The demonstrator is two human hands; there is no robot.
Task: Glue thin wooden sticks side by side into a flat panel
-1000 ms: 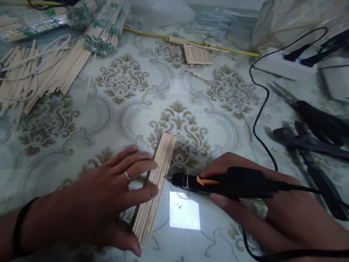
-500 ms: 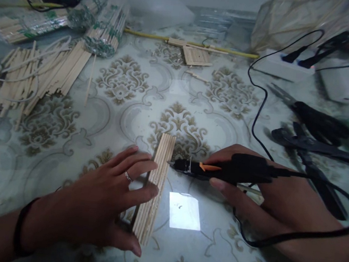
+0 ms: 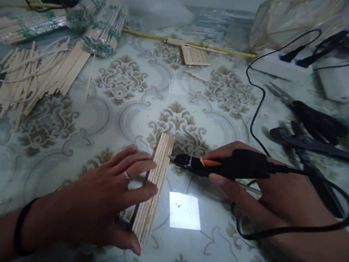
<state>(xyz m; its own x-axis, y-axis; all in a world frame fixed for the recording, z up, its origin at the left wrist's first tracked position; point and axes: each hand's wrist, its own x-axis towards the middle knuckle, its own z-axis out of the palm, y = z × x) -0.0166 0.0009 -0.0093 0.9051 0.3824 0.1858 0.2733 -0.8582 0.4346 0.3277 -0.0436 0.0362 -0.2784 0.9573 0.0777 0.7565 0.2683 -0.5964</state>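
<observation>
A narrow row of wooden sticks (image 3: 154, 186), laid side by side, lies slanted on the patterned tabletop (image 3: 116, 126). My left hand (image 3: 120, 187) rests along its left side with fingers spread. The index and middle fingertips touch the sticks, and the thumb is by the lower end. My right hand (image 3: 249, 186) grips a black glue gun (image 3: 235, 165) with an orange trigger. Its metal nozzle points left, at the right edge of the sticks. A pale glue stick (image 3: 249, 188) shows below the gun, partly hidden by my hand.
Loose wooden sticks (image 3: 14, 76) and plastic-wrapped bundles (image 3: 103, 31) lie at the left. Behind is a small stick panel (image 3: 196, 56) near a yellow rod (image 3: 236, 53). Pliers (image 3: 316, 119), another black-handled tool (image 3: 319, 148) and a white power strip (image 3: 278, 62) are at the right; the gun's cord (image 3: 294, 231) loops past my wrist.
The glue gun's nozzle has shifted slightly up along the sticks' right edge. My left hand and the sticks look almost unmoved.
</observation>
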